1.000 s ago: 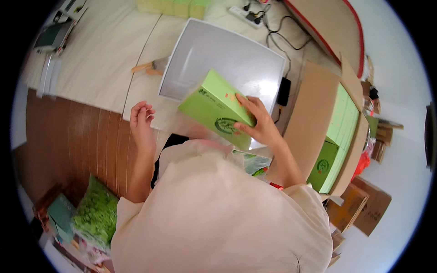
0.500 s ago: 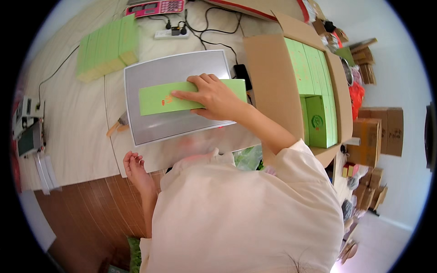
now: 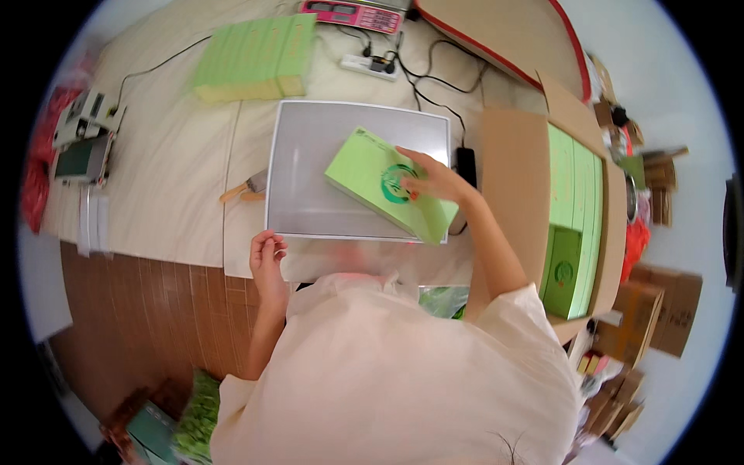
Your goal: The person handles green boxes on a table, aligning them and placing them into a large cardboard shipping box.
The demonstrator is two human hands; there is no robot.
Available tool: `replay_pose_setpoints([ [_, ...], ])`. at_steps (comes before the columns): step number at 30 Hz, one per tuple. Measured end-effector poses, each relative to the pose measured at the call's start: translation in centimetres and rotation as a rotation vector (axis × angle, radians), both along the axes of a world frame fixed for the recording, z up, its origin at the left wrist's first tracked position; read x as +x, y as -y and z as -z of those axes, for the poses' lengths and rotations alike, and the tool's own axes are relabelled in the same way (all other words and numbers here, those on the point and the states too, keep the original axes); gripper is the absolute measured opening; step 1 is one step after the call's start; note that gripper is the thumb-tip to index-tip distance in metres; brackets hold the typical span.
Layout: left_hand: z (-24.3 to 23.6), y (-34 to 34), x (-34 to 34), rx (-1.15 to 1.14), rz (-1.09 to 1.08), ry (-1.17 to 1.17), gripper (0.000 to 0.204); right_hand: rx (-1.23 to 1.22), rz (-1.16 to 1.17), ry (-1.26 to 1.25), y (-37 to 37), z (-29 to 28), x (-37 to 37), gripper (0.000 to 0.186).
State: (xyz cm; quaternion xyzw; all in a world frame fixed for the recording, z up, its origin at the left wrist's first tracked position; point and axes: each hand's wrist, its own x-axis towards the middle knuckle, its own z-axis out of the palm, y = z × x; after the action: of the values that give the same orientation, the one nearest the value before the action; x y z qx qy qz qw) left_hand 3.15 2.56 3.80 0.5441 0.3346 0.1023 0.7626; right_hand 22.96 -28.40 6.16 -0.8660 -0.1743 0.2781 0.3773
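A green flat box [image 3: 372, 170] with a dark green round emblem lies slantwise over a grey rectangular panel [image 3: 306, 201] with a white rim. My right hand [image 3: 438, 182] is at the box's right end, thumb on the broad face and fingers over the far edge. Some blur touches the box's near right corner. My left hand [image 3: 268, 254] is by the panel's near left corner, its fingers curled in with nothing visible in them. Whether it touches the rim I cannot tell. Just left of the panel lies a wooden-handled tool [image 3: 244, 188].
An open carton [image 3: 508, 163] of green boxes stands at the right. Several green boxes [image 3: 256, 58] stand in a row at the far left. Behind the panel are a pink scale [image 3: 353, 15], a power strip [image 3: 368, 67] and black cables. A small device [image 3: 85, 147] sits far left.
The green box has turned from its narrow side to its broad face and swung slantwise under my right hand. My left hand has come up to the panel's corner. The head view has shifted.
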Motion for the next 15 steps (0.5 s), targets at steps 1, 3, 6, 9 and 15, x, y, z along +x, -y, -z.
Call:
replay_pose_setpoints([
  [1, -0.1, 0.1, 0.1, -0.014, 0.027, -0.008, 0.014, -0.028, 0.0, 0.132, -0.5, 0.5, -0.7, 0.087],
  [3, 0.5, 0.2, 0.2, -0.024, -0.011, -0.007, 0.014, -0.32, -0.025, 0.543, -2.4, 1.7, -3.5, 0.099],
  [6, 0.8, 0.7, 0.6, -0.03, 0.025, 0.027, 0.014, -0.403, -0.068, 0.709, -4.1, 1.9, -5.1, 0.109],
  [9, 1.0, 0.8, 1.1, -0.036, 0.021, 0.029, 0.014, -0.451, -0.123, 0.64, -4.4, 1.3, -5.1, 0.105],
  [15, 2.1, -0.2, 1.4, -0.064, -0.059, -0.003, 0.015, -0.455, -0.134, 0.616, -2.1, 0.1, -7.7, 0.098],
])
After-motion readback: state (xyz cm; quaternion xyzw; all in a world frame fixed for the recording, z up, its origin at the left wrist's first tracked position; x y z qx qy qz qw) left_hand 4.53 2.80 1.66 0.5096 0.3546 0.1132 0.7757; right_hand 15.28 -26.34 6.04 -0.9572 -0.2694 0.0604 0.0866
